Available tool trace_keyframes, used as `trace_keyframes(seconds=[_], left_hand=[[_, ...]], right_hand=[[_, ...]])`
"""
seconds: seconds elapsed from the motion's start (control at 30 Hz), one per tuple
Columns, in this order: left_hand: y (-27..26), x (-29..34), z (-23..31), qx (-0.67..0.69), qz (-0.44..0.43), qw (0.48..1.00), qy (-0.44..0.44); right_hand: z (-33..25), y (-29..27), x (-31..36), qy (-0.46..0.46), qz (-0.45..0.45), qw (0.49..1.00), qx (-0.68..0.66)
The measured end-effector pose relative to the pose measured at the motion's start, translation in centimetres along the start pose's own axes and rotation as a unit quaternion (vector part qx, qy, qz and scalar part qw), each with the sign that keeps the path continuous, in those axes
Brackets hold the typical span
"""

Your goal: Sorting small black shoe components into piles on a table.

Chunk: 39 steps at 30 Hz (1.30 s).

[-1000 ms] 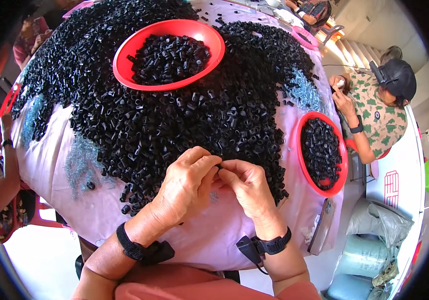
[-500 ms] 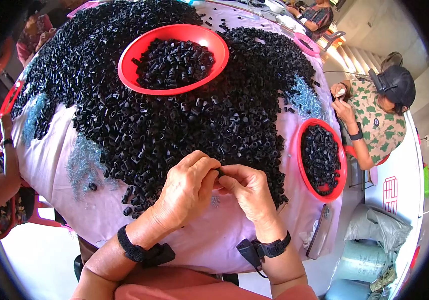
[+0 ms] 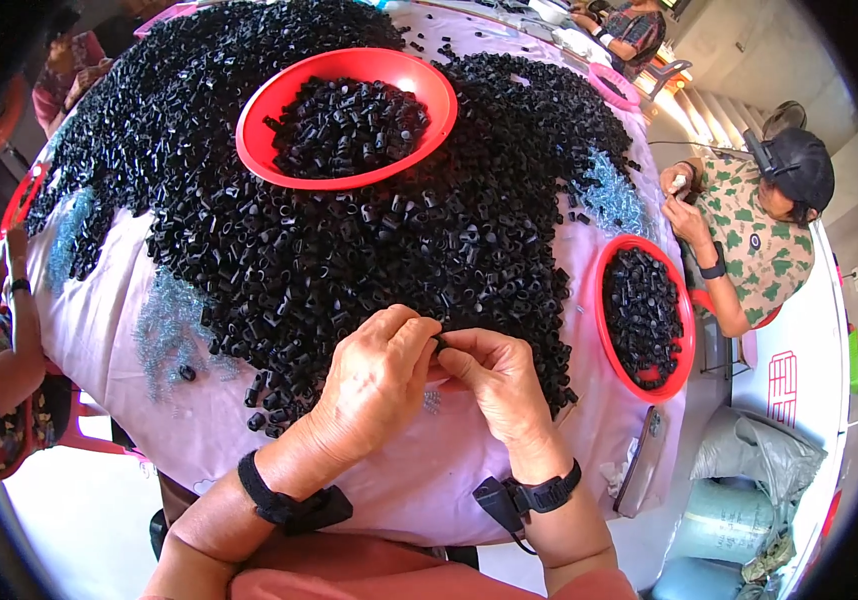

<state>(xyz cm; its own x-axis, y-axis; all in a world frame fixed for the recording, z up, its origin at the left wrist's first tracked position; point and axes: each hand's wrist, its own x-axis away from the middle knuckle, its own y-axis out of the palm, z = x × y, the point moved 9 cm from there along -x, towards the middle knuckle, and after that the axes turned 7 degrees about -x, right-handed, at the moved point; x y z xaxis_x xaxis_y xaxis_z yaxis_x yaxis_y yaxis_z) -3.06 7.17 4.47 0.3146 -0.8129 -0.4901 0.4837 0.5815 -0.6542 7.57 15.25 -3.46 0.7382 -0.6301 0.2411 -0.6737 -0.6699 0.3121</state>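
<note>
My left hand and my right hand meet at the near edge of a large heap of small black plastic caps. Between their fingertips is a small black cap, mostly covered by the fingers. Both hands are closed on it, thumbs and forefingers pinched together. A few tiny clear pieces lie on the cloth just below the fingers. To the left, a scatter of small clear bluish pieces lies beside the heap, with one loose black cap among them.
A red bowl of black caps sits on the heap. Another red basket of caps stands at the right, near a long dark case. Co-workers sit around the pink-clothed table, one in a camouflage shirt. Bags lie lower right.
My hands stay almost in place, the left shifting very slightly while both keep pinching the cap. The co-worker at the far left has moved a hand a little.
</note>
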Motion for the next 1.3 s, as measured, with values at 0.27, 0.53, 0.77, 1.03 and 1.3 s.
trace_keyframes(seconds=[0.27,0.53,0.77,1.03,1.3], left_hand=[[0.0,0.1,0.5,-0.017,-0.004,1.0,0.006],[-0.4,0.2,1.8,-0.022,-0.007,0.999,0.027],[-0.7,0.5,2.4,-0.03,0.014,0.998,0.045],[-0.7,0.5,2.5,-0.015,0.023,0.998,0.065],[-0.1,0.4,2.4,-0.007,0.008,0.995,0.097]], right_hand=[[0.4,0.1,0.0,0.027,0.002,0.999,-0.043],[2.0,-0.4,0.0,0.039,-0.003,0.989,-0.145],[1.1,0.5,0.0,0.036,-0.054,0.98,-0.19],[1.7,-0.4,-0.1,0.037,-0.021,0.977,-0.21],[0.9,-0.7,-0.2,0.009,-0.004,0.982,-0.188]])
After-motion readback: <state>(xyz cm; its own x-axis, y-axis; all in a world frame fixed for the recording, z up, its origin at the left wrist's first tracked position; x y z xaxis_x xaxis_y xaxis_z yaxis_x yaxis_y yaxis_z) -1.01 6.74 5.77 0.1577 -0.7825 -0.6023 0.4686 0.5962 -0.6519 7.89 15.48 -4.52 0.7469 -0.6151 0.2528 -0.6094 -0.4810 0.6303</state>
